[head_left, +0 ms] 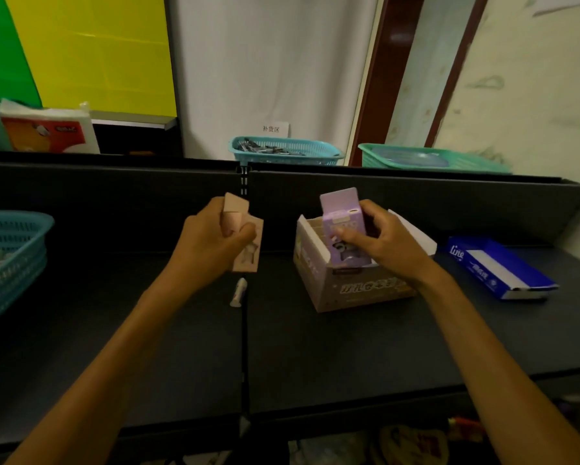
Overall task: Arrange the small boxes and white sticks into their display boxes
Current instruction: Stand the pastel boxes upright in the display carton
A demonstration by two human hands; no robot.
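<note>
Two hands are working: my right hand [382, 241] is gripping a lilac small box [343, 218] standing in the open display box [349, 286] at three o'clock; my left hand [214, 243] is clutching beige small boxes [245, 253].

Purple small box [344, 223] upright in open display box [345, 283], pinkish box [245, 243] raised, white stick [238, 292] lying on shelf

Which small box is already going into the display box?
The purple small box, gripped by the right hand over the display box; the left hand's beige box isn't.
</note>
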